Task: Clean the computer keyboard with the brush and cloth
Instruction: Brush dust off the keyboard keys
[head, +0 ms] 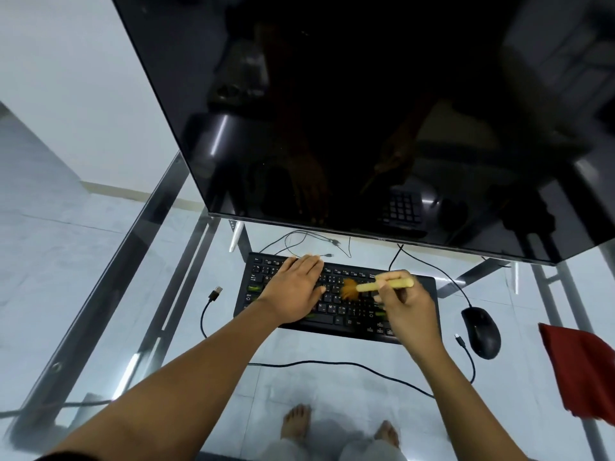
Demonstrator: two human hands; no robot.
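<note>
Nearest us, the red cloth (579, 371) lies unused at the right, so we judge that wiping remains. Our right hand (407, 314) pinches the brush (382, 286), its bristles on the keyboard (342, 316) mid-rows. Our left hand (293, 287) rests flat, fingers straight, on the keyboard's left half. Brushing seems underway.

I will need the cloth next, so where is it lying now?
In the head view the red cloth lies on the glass table at the far right, just right of the mouse.

Left hand (294, 287) flat, fingers straight, right hand (404, 306) curled, pinching, both forearms extended
</note>
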